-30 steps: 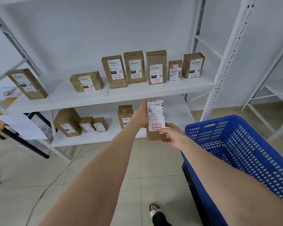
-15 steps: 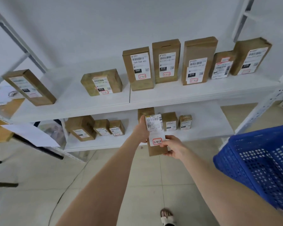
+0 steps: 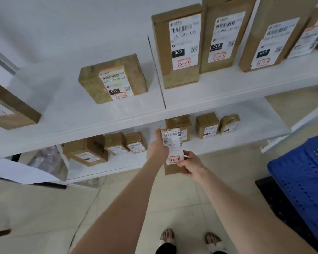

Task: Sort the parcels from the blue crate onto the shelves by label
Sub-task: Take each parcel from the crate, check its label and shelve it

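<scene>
Both hands hold one tall brown parcel (image 3: pixel 173 169) upright in front of the lower shelf (image 3: pixel 228 145). Its white label faces me, with a red-framed sticker reading 3-4-4. My left hand (image 3: pixel 158 147) grips its upper left side. My right hand (image 3: pixel 191 165) holds its lower right corner. The blue crate (image 3: pixel 301 180) stands at the right edge, its inside out of view. On the upper shelf (image 3: pixel 191 103) stand labelled parcels, among them 3-3-3 (image 3: pixel 112 79) and 3-3-6 (image 3: pixel 178 46).
Several small brown parcels sit on the lower shelf, left and right of the held one. A large box (image 3: pixel 9 107) lies at the upper shelf's left end. A white sheet (image 3: pixel 17 173) and dark table edge jut in at left. My sandalled feet show on the tiled floor.
The view has moved closer to the shelves and leftward, so the crate slid to the right edge. The parcel stays in both hands, now lower, level with the lower shelf.
</scene>
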The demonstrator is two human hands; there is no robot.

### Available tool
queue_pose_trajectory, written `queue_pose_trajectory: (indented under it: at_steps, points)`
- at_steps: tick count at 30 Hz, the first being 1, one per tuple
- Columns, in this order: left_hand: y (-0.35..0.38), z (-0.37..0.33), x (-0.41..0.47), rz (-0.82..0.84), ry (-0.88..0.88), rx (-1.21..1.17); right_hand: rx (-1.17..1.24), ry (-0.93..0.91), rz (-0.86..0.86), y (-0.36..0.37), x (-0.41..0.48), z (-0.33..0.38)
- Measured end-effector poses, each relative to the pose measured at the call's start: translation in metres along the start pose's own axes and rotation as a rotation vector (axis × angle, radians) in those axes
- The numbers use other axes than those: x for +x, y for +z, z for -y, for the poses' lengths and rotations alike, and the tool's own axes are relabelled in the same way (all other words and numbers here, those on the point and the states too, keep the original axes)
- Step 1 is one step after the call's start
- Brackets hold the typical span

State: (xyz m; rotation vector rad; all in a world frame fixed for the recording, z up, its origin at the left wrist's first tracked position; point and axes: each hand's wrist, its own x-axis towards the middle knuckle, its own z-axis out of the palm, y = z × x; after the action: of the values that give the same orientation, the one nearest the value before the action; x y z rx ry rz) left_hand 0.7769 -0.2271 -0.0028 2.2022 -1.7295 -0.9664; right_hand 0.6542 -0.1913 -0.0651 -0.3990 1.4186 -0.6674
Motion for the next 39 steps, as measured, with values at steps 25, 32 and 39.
queue_pose_trajectory:
  at_steps: [25,32,39]
  points:
    - [0.142,0.180,0.159,-0.392,0.349,-0.335,-0.339,-0.552,-0.268,0.074,0.259,-0.113]
    - [0.168,0.203,0.182,-0.456,0.453,-0.393,-0.402,-0.679,-0.269,0.077,0.296,-0.127]
    - [0.181,0.207,0.179,-0.490,0.462,-0.346,-0.554,-0.714,-0.257,0.074,0.297,-0.125]
